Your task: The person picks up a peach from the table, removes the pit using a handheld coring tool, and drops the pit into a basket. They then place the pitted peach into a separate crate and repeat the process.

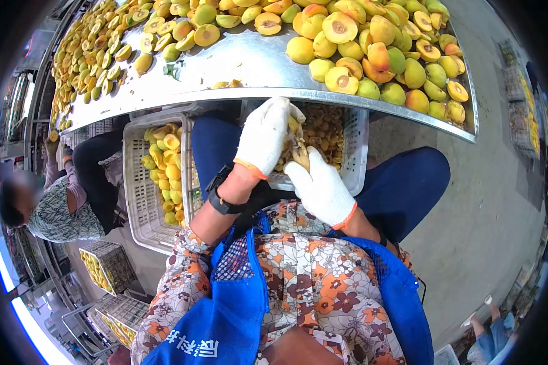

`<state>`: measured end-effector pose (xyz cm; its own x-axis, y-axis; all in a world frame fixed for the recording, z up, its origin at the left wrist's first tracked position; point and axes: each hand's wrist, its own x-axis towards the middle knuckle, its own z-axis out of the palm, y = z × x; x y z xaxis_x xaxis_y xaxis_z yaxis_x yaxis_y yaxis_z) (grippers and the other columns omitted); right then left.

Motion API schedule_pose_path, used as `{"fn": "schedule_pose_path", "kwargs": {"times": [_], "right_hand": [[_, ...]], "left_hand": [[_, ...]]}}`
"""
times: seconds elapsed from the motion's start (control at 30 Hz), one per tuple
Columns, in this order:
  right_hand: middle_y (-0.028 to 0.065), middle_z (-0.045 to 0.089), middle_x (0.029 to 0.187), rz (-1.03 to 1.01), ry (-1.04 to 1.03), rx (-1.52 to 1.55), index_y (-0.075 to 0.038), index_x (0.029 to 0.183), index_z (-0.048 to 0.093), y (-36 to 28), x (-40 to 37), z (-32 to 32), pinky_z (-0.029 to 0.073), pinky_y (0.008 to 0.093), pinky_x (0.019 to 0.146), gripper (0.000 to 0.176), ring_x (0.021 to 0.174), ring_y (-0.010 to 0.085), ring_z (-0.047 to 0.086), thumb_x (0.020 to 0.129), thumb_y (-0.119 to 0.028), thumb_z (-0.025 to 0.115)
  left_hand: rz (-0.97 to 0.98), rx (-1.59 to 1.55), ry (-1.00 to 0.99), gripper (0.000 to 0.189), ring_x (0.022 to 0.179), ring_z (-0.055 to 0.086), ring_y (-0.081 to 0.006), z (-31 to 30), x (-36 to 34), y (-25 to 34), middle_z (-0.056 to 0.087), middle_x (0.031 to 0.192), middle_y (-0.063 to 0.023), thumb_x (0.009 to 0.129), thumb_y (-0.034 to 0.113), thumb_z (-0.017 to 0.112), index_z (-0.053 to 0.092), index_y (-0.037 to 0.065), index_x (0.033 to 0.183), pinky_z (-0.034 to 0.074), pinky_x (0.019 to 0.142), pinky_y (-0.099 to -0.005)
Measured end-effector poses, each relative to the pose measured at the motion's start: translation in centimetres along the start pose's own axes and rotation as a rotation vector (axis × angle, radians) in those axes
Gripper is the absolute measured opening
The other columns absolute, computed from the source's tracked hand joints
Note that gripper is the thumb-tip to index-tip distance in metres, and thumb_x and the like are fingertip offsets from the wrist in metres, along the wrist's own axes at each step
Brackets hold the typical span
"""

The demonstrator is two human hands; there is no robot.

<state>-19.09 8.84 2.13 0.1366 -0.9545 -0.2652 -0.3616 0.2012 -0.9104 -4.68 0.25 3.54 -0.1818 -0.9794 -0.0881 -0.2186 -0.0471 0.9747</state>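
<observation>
My left hand (265, 135), in a white glove, is closed around a yellow peach piece (294, 126), mostly hidden by the fingers. My right hand (323, 190), also gloved in white, grips a small hand tool with a tan handle (302, 159). Its tip meets the fruit, and its exact kind is hard to make out. Below both hands is a pale plastic crate (354, 146) holding brownish pits and scraps (323, 131). Just beyond my hands runs the front edge of a metal table (237, 67) heaped with whole and halved peaches (377, 55).
Left of my knee stands a white crate (141, 210) with yellow peach halves (164, 167). A co-worker (67, 207) sits farther left at the same table. More fruit-filled crates (106, 267) stand on the floor at lower left, and others (520, 115) at far right.
</observation>
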Motion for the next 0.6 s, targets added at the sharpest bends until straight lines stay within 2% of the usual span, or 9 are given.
{"fn": "schedule_pose_path", "kwargs": {"times": [0.03, 0.17, 0.2, 0.23, 0.27, 0.3, 0.4, 0.5, 0.6], "right_hand": [[0.0272, 0.067, 0.086, -0.018, 0.014, -0.063, 0.010, 0.129, 0.049, -0.2, -0.1, 0.0, 0.054, 0.0472, 0.071, 0.048, 0.078, 0.0445, 0.068, 0.101, -0.028, 0.058], [0.0263, 0.068, 0.080, -0.231, 0.043, -0.113, 0.008, 0.124, 0.053, 1.9, 0.4, 0.3, 0.053, 0.0484, 0.062, 0.049, 0.074, 0.0430, 0.070, 0.101, -0.035, 0.060], [0.0193, 0.065, 0.074, -0.029, -0.079, 0.097, 0.006, 0.124, 0.053, 1.2, 0.2, -0.3, 0.050, 0.0444, 0.057, 0.046, 0.067, 0.0341, 0.067, 0.101, -0.034, 0.060], [0.0123, 0.062, 0.069, 0.161, -0.212, 0.299, 0.004, 0.123, 0.053, 0.5, 0.3, -0.6, 0.048, 0.0403, 0.052, 0.043, 0.059, 0.0252, 0.064, 0.102, -0.033, 0.061], [-0.0004, 0.052, 0.064, 0.251, -0.193, 0.459, -0.002, 0.123, 0.053, 0.2, 0.1, -0.2, 0.039, 0.0316, 0.044, 0.037, 0.050, 0.0102, 0.050, 0.103, -0.031, 0.062], [-0.0050, 0.050, 0.065, 0.300, -0.277, 0.635, -0.008, 0.124, 0.053, -0.9, 0.0, -1.0, 0.035, 0.0284, 0.040, 0.031, 0.046, 0.0078, 0.046, 0.103, -0.030, 0.061], [-0.0038, 0.044, 0.064, 0.356, -0.366, 0.808, -0.014, 0.130, 0.046, -1.4, -0.1, -1.4, 0.029, 0.0237, 0.038, 0.025, 0.043, 0.0060, 0.037, 0.106, -0.021, 0.052], [-0.0022, 0.041, 0.064, 0.432, -0.346, 0.901, -0.014, 0.109, 0.048, -2.0, -0.4, -1.5, 0.027, 0.0232, 0.037, 0.007, 0.042, 0.0064, 0.034, 0.106, -0.019, 0.052], [-0.0015, 0.041, 0.063, 0.429, -0.353, 0.827, -0.013, 0.100, 0.046, -2.4, -0.3, -1.5, 0.025, 0.0240, 0.035, 0.008, 0.041, 0.0070, 0.033, 0.105, -0.019, 0.050]], "left_hand": [[-0.027, -0.118, -0.049, 0.041, 0.069, 0.059, -0.0098, -0.1, 0.0, -0.1, 0.067, 0.079, -0.0056, 0.109, 0.032, 0.043, 0.068, 0.002, 0.095, 0.047, 0.063, -0.0257], [0.009, -0.039, 0.047, 0.045, 0.069, 0.060, -0.0098, 0.5, -0.6, -0.8, 0.066, 0.077, -0.0051, 0.109, 0.036, 0.041, 0.066, 0.002, 0.093, 0.047, 0.062, -0.0246], [-0.084, -0.146, -0.002, 0.042, 0.070, 0.061, -0.0107, 0.3, -0.7, -0.8, 0.066, 0.077, -0.0055, 0.108, 0.032, 0.041, 0.066, 0.002, 0.093, 0.048, 0.063, -0.0258], [0.044, -0.117, -0.003, 0.036, 0.070, 0.059, -0.0105, 0.0, -1.0, -0.9, 0.064, 0.077, -0.0048, 0.108, 0.028, 0.043, 0.065, 0.004, 0.094, 0.050, 0.068, -0.0277], [0.272, 0.081, 0.071, 0.036, 0.069, 0.059, -0.0108, 0.2, -0.9, -2.0, 0.064, 0.077, -0.0047, 0.108, 0.028, 0.042, 0.065, 0.004, 0.094, 0.050, 0.067, -0.0283], [0.073, -0.114, 0.113, 0.034, 0.069, 0.060, -0.0115, 0.7, -1.4, -1.0, 0.064, 0.077, -0.0053, 0.107, 0.026, 0.043, 0.065, 0.004, 0.094, 0.051, 0.067, -0.0287], [-0.057, -0.208, 0.138, 0.030, 0.070, 0.062, -0.0107, 1.0, -1.6, -0.5, 0.065, 0.076, -0.0057, 0.106, 0.022, 0.046, 0.066, 0.003, 0.095, 0.051, 0.068, -0.0294], [-0.169, -0.263, -0.111, 0.035, 0.074, 0.061, -0.0109, -0.4, -0.2, -1.0, 0.066, 0.080, -0.0060, 0.106, 0.027, 0.046, 0.066, 0.001, 0.093, 0.051, 0.071, -0.0297], [-0.088, -0.187, 0.017, 0.034, 0.075, 0.061, -0.0122, 0.4, -1.1, -0.4, 0.067, 0.081, -0.0058, 0.104, 0.027, 0.046, 0.066, 0.002, 0.094, 0.051, 0.073, -0.0285]]}}
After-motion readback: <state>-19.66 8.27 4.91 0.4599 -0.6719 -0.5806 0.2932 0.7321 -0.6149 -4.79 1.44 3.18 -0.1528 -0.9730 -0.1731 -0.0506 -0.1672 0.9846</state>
